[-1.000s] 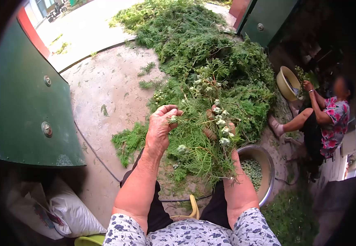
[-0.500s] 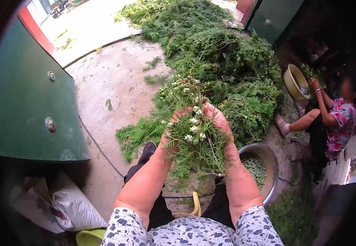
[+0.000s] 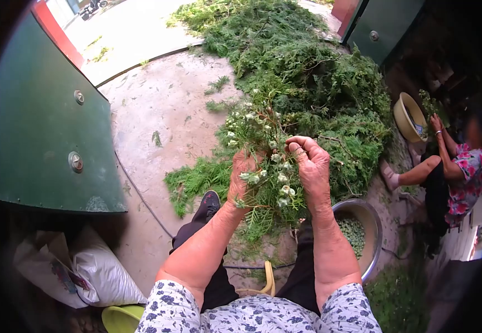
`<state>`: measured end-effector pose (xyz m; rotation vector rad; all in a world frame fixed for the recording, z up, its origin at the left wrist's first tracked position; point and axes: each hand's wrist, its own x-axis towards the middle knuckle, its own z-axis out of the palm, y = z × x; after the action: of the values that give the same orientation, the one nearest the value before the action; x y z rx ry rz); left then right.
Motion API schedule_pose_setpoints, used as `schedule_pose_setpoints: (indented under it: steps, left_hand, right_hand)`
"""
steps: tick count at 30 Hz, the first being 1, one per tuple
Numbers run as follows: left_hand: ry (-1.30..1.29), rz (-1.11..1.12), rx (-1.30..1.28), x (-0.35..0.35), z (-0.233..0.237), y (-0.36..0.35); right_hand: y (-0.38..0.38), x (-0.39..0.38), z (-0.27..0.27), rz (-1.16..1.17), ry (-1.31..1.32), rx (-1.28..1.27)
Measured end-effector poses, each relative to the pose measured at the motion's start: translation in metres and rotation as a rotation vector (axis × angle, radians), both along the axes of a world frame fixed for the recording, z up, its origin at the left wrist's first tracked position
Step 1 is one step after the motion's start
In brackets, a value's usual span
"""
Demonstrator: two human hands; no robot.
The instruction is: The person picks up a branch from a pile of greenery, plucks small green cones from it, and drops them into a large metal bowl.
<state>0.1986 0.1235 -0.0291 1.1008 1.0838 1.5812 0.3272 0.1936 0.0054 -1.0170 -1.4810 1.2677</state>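
Note:
A leafy cypress branch [image 3: 260,191] with several pale green cones [image 3: 284,190] is held up in front of me, above my knees. My left hand [image 3: 245,173] is closed round it on the left side, its fingers partly hidden by the foliage. On the right side, my right hand [image 3: 314,166] is closed in a pinch of thumb and forefinger at the branch's edge; what lies between the fingertips is too small to make out. Below my right forearm stands a metal basin [image 3: 375,222] holding many loose green cones [image 3: 352,236].
A large heap of cut branches [image 3: 307,72] spreads ahead. At right sits another person [image 3: 463,172] with greenery in hand, beside a beige basin [image 3: 402,114]. A green door [image 3: 41,127], white sacks [image 3: 105,272], a dark cable [image 3: 144,200] and a yellow-green tub [image 3: 121,317] are on the left.
My right hand has moved away from the left one, to the branch's right edge, and now pinches there. The branch has turned slightly. The whole view has shifted a little.

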Motion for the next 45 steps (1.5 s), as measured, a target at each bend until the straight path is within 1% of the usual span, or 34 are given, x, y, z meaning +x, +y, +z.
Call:
schedule_pose_setpoints:
  steps: [1, 2, 4, 5, 6, 7, 9, 10, 12, 14, 15, 16, 18, 19, 20, 22, 23, 24, 26, 27, 28, 29, 30, 32, 33, 34, 35, 36, 38, 40, 41, 42, 43, 45]
  left_hand:
    - [0.870, 0.279, 0.117, -0.004, 0.004, -0.001]
    - [0.873, 0.279, 0.115, -0.005, 0.009, 0.003]
    - [-0.465, 0.076, -0.289, -0.007, 0.016, 0.013]
    - [-0.410, 0.052, -0.167, -0.011, 0.005, 0.012]
    - [-0.406, 0.055, -0.167, -0.014, -0.004, 0.010]
    - [0.092, 0.136, -0.121, -0.018, -0.014, 0.007]
    - [1.087, 0.278, -0.016, -0.020, -0.019, 0.005]
    - [1.088, 0.277, -0.017, -0.019, -0.016, 0.005]
    - [-0.712, 0.000, -0.252, -0.013, -0.004, 0.005]
    - [-0.756, -0.003, -0.230, -0.012, 0.002, 0.006]
    - [-0.801, -0.004, -0.206, -0.012, 0.005, 0.007]
    - [-0.846, -0.005, -0.182, -0.012, 0.007, 0.008]
    - [-0.889, -0.006, -0.158, -0.013, 0.018, 0.012]
    - [-0.741, 0.001, -0.225, -0.015, 0.026, 0.016]
    - [-0.592, 0.009, -0.291, -0.017, 0.030, 0.018]
    - [-0.531, 0.044, -0.310, -0.022, 0.022, 0.021]
    - [-0.468, 0.076, -0.328, -0.024, 0.017, 0.022]
    - [-0.404, 0.108, -0.345, -0.025, 0.014, 0.022]
    - [-0.403, 0.131, -0.341, -0.026, 0.014, 0.021]
    - [-0.362, 0.138, -0.355, -0.029, 0.009, 0.022]
    - [-0.322, 0.144, -0.368, -0.032, 0.007, 0.022]
    - [-0.330, 0.172, -0.339, -0.031, 0.008, 0.020]
    - [-0.332, 0.176, -0.339, -0.032, 0.010, 0.019]
    - [-0.290, 0.168, -0.303, -0.031, 0.015, 0.017]
    - [-0.271, 0.207, -0.302, -0.026, 0.018, 0.017]
    - [-0.273, 0.207, -0.304, -0.024, 0.019, 0.018]
    - [-0.165, 0.225, -0.313, -0.023, 0.019, 0.018]
    - [-0.058, 0.242, -0.322, -0.021, 0.018, 0.019]
    - [-0.068, 0.240, -0.339, -0.017, 0.017, 0.019]
    - [-0.067, 0.210, -0.277, -0.014, 0.025, 0.018]
    - [-0.065, 0.208, -0.278, -0.013, 0.023, 0.018]
    - [-0.151, 0.193, -0.276, -0.012, 0.021, 0.019]
    - [-0.237, 0.179, -0.273, -0.012, 0.020, 0.020]
    - [-0.236, 0.163, -0.251, -0.013, 0.020, 0.020]
  right_hand:
    - [0.000, 0.003, -0.001, 0.077, -0.095, -0.020]
    - [0.001, 0.004, -0.004, 0.173, -0.091, -0.007]
    - [-0.008, 0.006, 0.013, 0.250, -0.178, -0.241]
    - [-0.011, 0.004, 0.008, 0.253, -0.175, -0.240]
    - [-0.012, 0.000, -0.001, 0.285, 0.013, -0.280]
    - [-0.013, -0.004, -0.008, 0.316, 0.199, -0.318]
    - [-0.015, -0.007, -0.013, 0.306, 0.129, -0.252]
    - [-0.015, -0.008, -0.017, 0.292, 0.057, -0.188]
    - [-0.011, -0.004, -0.018, 0.338, 0.057, -0.199]
    - [-0.010, -0.004, -0.007, 0.245, 0.362, -0.507]
    - [-0.007, 0.001, -0.034, 0.193, 0.429, -0.514]
    - [-0.012, 0.003, -0.033, 0.193, 0.430, -0.513]
    - [-0.025, 0.006, -0.033, 0.172, 0.807, -0.584]
    - [-0.026, 0.010, -0.050, 0.147, 0.701, -0.458]
    - [-0.022, 0.013, -0.063, 0.148, 0.701, -0.459]
    - [-0.013, 0.008, -0.063, 0.016, 0.836, -0.873]
    - [-0.012, 0.017, -0.084, 0.375, 1.119, -0.744]
    - [-0.009, 0.019, -0.084, 0.376, 1.118, -0.746]
    - [0.002, 0.015, -0.082, 0.335, 0.657, -0.309]
    - [0.002, 0.011, -0.011, 0.188, 0.215, -0.359]
    - [0.018, 0.012, -0.016, 0.095, 0.091, -0.271]
    - [0.030, 0.019, -0.028, -0.017, 0.177, -0.205]
    - [0.034, 0.024, -0.019, -0.177, 0.211, -0.179]
    - [0.035, 0.031, 0.003, -0.337, 0.290, -0.067]
    - [0.029, 0.030, 0.015, -0.337, 0.288, -0.067]
    - [0.019, 0.025, 0.027, -0.246, 0.306, 0.020]
    - [0.011, 0.019, 0.035, -0.157, 0.324, 0.106]
    - [0.003, 0.011, 0.041, -0.159, 0.322, 0.103]
    - [-0.009, -0.003, 0.046, 0.070, 0.307, 0.220]
    - [-0.005, -0.008, 0.038, 0.123, -0.017, 0.376]
    - [-0.003, -0.008, 0.027, 0.113, -0.078, 0.338]
    - [-0.002, -0.007, 0.022, 0.109, -0.077, 0.337]
    - [-0.001, -0.007, 0.018, 0.099, -0.175, 0.355]
    - [-0.002, -0.005, 0.017, 0.111, -0.300, 0.323]
